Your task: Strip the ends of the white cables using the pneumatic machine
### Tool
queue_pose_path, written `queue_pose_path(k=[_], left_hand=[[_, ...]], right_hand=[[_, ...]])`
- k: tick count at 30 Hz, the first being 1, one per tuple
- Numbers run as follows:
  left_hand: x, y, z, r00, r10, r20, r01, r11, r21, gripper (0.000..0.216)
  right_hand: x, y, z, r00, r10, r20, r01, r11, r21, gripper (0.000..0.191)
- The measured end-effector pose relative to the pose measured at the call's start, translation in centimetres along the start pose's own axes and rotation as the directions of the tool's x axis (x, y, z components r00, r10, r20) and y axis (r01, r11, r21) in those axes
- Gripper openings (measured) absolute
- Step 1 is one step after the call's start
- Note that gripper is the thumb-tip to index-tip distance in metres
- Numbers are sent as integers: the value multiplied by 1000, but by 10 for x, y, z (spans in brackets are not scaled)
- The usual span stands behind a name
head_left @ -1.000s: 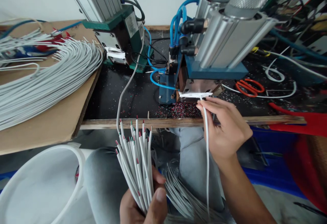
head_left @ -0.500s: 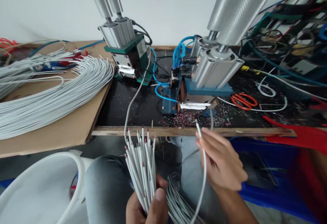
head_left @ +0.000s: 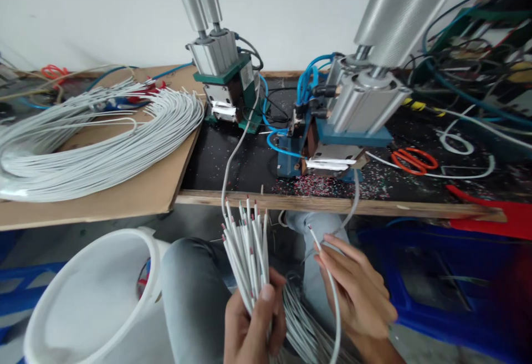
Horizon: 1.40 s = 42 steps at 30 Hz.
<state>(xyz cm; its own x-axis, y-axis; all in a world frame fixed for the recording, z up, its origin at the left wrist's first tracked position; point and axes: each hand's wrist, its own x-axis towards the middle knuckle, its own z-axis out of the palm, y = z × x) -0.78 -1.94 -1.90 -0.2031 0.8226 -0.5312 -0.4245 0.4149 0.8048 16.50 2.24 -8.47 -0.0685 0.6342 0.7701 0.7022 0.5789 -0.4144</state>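
My left hand (head_left: 260, 319) is wrapped round a bundle of white cables (head_left: 249, 259), whose upper ends show short red and green wire tips. To its right, my right hand (head_left: 357, 286) pinches a single white cable (head_left: 330, 275) close to its stripped end, which points up and left. That cable curves down out of view at the bottom edge. More cable lengths (head_left: 307, 319) hang between the legs below the hands. Just beyond the right hand, at the bench edge, stands a blue-based pneumatic machine (head_left: 349, 137) with white strips across its front.
A second, green pneumatic machine (head_left: 222, 76) stands further left on the black bench (head_left: 211, 159). A big cable coil (head_left: 103, 159) lies on cardboard (head_left: 166, 195). Orange-handled scissors (head_left: 413, 160) lie at right. A white bucket (head_left: 95, 297) stands lower left, a blue stool (head_left: 436, 292) lower right.
My right hand has drawn back from the blue-based machine's front, down toward the bundle, with the single cable still pinched. The left hand keeps its hold. The camera view has shifted left.
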Motion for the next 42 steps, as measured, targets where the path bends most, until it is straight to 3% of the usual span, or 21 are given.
queue_pose_path(k=[4,6,11,12,14,17,20,21,23,25,26,28,32,39,42], left_hand=[[-2,-3,6,999,51,0,-51,998,-41,48],[-2,-6,5,999,51,20,-51,999,-14,49],[0,-7,2,994,46,94,-54,995,80,50],[1,-7,2,991,49,128,-65,990,125,49],[2,-5,1,978,45,203,-92,969,229,50],[4,-4,-1,969,65,239,-144,933,330,52],[5,-3,-1,967,167,192,-224,917,330,41],[6,-3,0,964,209,165,-252,916,312,41],[8,-2,3,962,262,80,-274,928,252,43],[10,-2,5,971,238,17,-237,954,185,47],[11,-2,6,977,211,4,-209,965,161,47],[11,-4,7,986,162,31,-164,975,149,43],[9,-5,5,990,123,65,-133,974,182,28],[8,-4,5,985,160,61,-170,962,214,22],[6,-2,6,984,171,45,-177,955,238,11]], right_hand=[[-24,13,24,965,128,228,-149,986,75,38],[-24,14,27,929,164,331,-210,972,109,34],[20,-12,-2,822,244,515,-398,893,211,24],[33,-20,-8,776,285,563,-512,806,297,21],[56,-32,-14,736,362,572,-628,681,377,23],[74,-39,-12,677,396,620,-697,616,367,27],[70,-34,-9,627,442,642,-754,552,357,26],[64,-32,-9,613,492,618,-782,488,387,25],[49,-28,-11,547,568,615,-830,273,486,26],[32,-28,-12,443,502,743,-871,44,490,29],[24,-29,-13,394,424,816,-896,-23,444,29],[11,-35,-15,336,298,894,-930,-47,365,28],[-2,-46,-17,406,273,872,-903,-31,429,24],[1,-44,-23,371,263,891,-923,-3,385,24],[10,-45,-26,381,255,889,-924,62,378,23]])
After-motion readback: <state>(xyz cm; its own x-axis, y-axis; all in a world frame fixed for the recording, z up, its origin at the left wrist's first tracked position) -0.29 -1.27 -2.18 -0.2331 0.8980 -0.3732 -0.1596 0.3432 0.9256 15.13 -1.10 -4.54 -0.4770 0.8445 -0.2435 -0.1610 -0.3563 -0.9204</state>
